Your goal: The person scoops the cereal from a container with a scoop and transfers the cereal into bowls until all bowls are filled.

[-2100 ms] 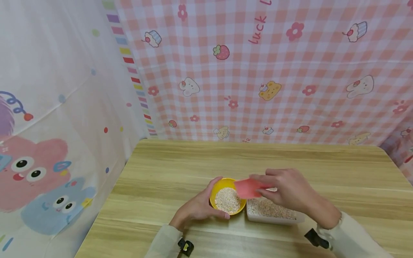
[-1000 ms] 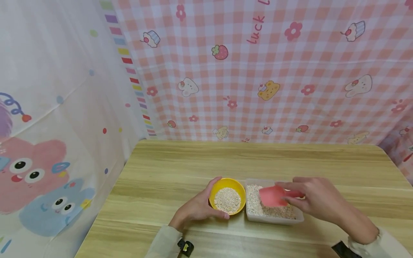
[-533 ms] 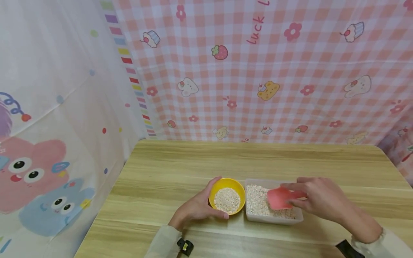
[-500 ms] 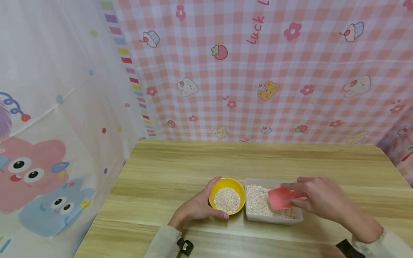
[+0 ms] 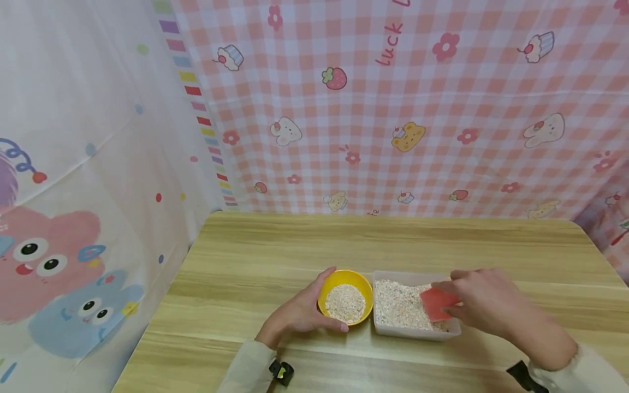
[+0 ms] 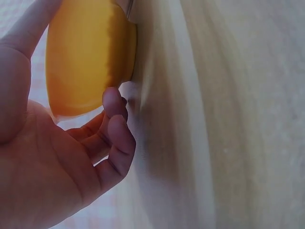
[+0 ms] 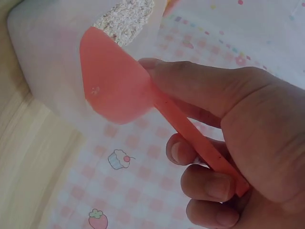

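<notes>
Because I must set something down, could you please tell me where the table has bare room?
The table is bare left of the left hand, and behind the yellow bowl and tub, up to the checked cloth. Crowded: where bowl, tub, pink scoop and right hand lie close together.

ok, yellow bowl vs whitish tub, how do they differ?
Shape: the yellow bowl is round, the tub rectangular.
Colour: the bowl is solid yellow, the tub whitish and translucent.
Size: the tub is wider than the bowl.
Handling: the left hand holds the bowl; the pink scoop is at the tub.
Shared: open tops, pale flakes inside.
</notes>
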A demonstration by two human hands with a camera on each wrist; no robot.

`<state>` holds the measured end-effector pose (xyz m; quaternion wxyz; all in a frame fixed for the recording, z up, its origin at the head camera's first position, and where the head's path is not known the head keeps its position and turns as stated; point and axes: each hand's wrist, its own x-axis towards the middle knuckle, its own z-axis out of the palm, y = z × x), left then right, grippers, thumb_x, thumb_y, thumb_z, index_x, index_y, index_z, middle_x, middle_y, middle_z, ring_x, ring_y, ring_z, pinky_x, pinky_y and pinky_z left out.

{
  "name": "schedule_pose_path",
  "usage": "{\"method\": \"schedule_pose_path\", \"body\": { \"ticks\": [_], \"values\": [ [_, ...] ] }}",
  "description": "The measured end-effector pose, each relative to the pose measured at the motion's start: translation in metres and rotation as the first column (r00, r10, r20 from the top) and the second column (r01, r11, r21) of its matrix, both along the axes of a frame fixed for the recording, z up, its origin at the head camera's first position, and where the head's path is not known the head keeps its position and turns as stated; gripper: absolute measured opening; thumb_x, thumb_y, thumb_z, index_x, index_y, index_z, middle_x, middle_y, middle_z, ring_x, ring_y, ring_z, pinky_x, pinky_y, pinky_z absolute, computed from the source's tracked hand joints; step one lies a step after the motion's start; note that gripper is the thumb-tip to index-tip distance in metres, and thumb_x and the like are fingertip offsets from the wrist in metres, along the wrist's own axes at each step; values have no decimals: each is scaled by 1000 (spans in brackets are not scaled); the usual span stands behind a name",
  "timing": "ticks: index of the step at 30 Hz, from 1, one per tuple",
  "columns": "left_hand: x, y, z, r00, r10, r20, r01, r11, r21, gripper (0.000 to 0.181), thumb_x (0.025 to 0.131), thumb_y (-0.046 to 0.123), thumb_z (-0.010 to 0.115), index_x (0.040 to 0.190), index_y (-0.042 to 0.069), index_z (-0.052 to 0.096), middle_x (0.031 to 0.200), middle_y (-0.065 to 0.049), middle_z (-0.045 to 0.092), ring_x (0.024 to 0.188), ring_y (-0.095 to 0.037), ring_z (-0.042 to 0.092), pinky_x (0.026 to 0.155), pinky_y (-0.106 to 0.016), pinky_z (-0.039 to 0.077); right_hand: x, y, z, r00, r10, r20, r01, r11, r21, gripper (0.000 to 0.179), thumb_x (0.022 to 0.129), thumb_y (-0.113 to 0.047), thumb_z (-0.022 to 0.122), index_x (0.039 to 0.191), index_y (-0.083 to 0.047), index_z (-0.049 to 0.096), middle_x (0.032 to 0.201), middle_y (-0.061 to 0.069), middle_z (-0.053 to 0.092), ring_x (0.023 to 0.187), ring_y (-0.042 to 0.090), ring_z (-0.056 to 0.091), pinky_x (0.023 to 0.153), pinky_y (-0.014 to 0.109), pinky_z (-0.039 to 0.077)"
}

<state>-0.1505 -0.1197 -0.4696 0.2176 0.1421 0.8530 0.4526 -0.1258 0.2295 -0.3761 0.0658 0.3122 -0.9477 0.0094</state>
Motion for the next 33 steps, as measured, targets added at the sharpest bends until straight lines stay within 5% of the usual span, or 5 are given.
{"method": "schedule_pose_path", "body": {
  "ticks": [7, 15, 24, 33],
  "values": [
    [0, 2, 2, 999, -18, -45, 16, 999, -40, 119, 69, 39, 91, 159, 20, 15, 159, -9, 31, 143, -29, 33, 118, -53, 24, -3, -5, -6, 997, 4, 77, -5, 1000, 13, 32, 68, -29, 89, 98, -24, 77, 70, -12, 56, 55, 4, 45, 48, 28, 38],
    [2, 4, 13, 991, -9, -135, -21, 976, -216, 121, 64, 53, 89, 159, 27, 18, 151, -15, 36, 132, -31, 38, 108, -56, 37, -6, -1, -16, 978, -24, 206, 33, 999, -41, 34, 76, -32, 85, 107, -20, 77, 81, -9, 67, 59, 2, 44, 50, 26, 37],
    [7, 20, 29, 921, 33, -389, -122, 971, -206, 102, 68, 57, 85, 153, 23, 38, 144, -11, 38, 131, -31, 30, 100, -51, 29, -5, 2, -19, 977, -23, 211, 34, 998, -47, 32, 76, -30, 85, 105, -22, 77, 84, -8, 71, 63, 2, 51, 52, 30, 42],
    [9, 43, 34, 911, -75, -406, 0, 983, -181, 91, 76, 55, 81, 148, 12, 46, 109, 0, 57, 98, -11, 47, 89, -28, 43, -7, 3, -23, 968, -30, 249, 40, 999, -33, 39, 77, -30, 84, 113, -17, 74, 89, -4, 69, 67, 7, 54, 55, 34, 45]
  ]
}}
